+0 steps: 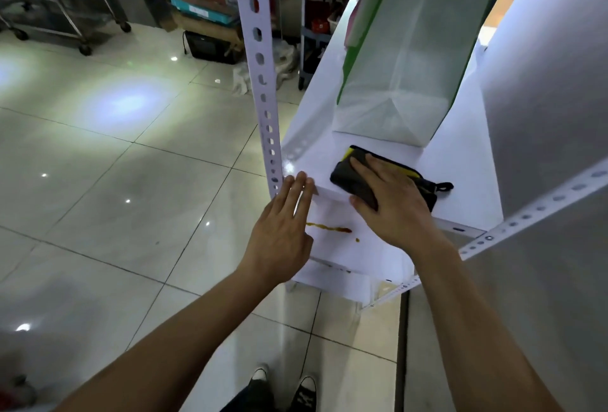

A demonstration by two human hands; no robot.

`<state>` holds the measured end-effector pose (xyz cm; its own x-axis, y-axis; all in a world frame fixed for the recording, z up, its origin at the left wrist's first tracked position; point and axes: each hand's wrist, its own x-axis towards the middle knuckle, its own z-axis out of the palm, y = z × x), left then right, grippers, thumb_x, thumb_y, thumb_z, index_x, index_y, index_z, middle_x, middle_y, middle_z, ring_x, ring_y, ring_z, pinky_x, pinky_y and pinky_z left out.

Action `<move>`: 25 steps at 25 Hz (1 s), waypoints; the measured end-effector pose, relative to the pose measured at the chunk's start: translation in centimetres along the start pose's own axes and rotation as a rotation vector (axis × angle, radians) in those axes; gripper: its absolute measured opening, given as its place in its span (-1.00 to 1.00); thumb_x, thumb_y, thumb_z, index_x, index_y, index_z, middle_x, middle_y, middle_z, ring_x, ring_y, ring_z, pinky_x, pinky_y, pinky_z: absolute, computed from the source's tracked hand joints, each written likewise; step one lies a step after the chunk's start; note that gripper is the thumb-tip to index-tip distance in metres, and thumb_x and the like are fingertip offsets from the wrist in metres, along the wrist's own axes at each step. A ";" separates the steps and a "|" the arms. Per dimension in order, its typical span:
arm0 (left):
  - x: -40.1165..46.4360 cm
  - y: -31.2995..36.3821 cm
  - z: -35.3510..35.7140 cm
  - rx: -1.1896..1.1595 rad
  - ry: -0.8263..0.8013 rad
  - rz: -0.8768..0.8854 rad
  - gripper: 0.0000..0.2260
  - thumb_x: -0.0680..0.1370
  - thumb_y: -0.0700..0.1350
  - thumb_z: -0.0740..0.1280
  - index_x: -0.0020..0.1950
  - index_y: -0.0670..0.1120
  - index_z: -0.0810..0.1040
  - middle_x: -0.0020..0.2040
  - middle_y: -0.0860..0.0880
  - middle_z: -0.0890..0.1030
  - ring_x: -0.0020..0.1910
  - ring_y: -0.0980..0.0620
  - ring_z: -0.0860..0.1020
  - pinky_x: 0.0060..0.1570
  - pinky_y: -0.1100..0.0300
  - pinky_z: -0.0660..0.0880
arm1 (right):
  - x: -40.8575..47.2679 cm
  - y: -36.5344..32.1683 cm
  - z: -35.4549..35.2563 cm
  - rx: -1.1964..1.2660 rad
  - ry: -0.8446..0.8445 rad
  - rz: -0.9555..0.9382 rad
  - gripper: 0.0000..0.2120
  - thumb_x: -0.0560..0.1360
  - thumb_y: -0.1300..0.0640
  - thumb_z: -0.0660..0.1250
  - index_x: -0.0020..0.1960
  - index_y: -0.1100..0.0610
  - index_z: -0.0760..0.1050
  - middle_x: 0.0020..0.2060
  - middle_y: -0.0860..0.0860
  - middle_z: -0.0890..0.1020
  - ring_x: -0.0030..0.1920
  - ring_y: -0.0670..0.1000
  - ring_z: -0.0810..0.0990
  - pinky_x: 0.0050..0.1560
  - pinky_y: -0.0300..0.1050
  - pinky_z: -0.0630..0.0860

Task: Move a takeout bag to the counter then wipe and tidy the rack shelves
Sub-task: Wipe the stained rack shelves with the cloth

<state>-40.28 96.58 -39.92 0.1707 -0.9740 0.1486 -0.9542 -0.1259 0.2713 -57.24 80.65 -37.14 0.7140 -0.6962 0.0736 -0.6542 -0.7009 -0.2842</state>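
One takeout bag, white with green side panels, stands upright on the white rack shelf, toward the back. Just in front of it lies one dark cloth with a yellow edge and a small hanging loop, near the shelf's front edge.

The right hand lies palm down on the cloth, fingers straight and slightly spread, pressing it flat against the shelf; the thumb reaches past the front edge. The left hand is extended flat, fingers straight and close together, their tips touching the shelf's front corner beside the perforated white upright. It holds nothing.

On the lower shelf, between the two hands, one brown streak of spilled liquid is visible, with one separate small drop just to its right.

Two dark sneakers show on the tiled floor below.
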 end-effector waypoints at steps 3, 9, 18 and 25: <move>-0.2 0.0 0.1 0.007 0.006 -0.005 -0.27 0.51 -0.20 0.21 0.61 -0.19 -0.07 0.63 -0.13 -0.08 0.62 -0.12 -0.10 0.51 -0.03 0.16 | -1.7 -0.2 0.1 0.044 0.069 -0.039 -0.42 0.60 0.11 0.27 0.59 -0.09 0.23 0.57 -0.04 0.28 0.54 0.07 0.27 0.53 0.05 0.19; -2.8 -0.4 4.0 -0.011 0.099 -0.026 -0.35 0.54 -0.18 0.26 0.59 -0.25 0.10 0.60 -0.21 0.12 0.60 -0.21 0.06 0.50 -0.17 0.18 | -5.7 -0.8 2.1 0.092 0.297 -0.019 -0.44 0.50 0.30 0.32 0.48 0.04 0.44 0.46 0.06 0.45 0.44 0.16 0.42 0.48 0.19 0.27; -9.7 0.1 13.1 -0.106 -0.146 -0.102 -0.26 0.36 -0.26 0.48 0.51 -0.25 0.31 0.53 -0.20 0.30 0.50 -0.22 0.31 0.36 -0.16 0.41 | -9.9 -1.3 4.5 0.239 0.340 -0.036 -0.45 0.50 0.30 0.24 0.48 0.06 0.44 0.49 0.00 0.40 0.51 0.07 0.34 0.48 0.17 0.31; -10.5 0.2 17.8 -0.027 -0.189 -0.201 -0.22 0.16 -0.23 0.60 0.37 -0.28 0.51 0.42 -0.22 0.46 0.35 -0.24 0.50 0.21 -0.16 0.53 | -14.8 2.3 11.2 1.101 0.266 0.233 -0.60 0.63 0.28 0.23 0.46 0.18 0.40 0.20 0.11 0.67 0.08 -0.24 0.64 0.13 -0.33 0.54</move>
<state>-46.67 103.47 -58.32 0.3043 -0.9483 -0.0905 -0.8986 -0.3173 0.3030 -66.56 91.06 -49.57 0.4441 -0.8931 0.0714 -0.0983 -0.1278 -0.9869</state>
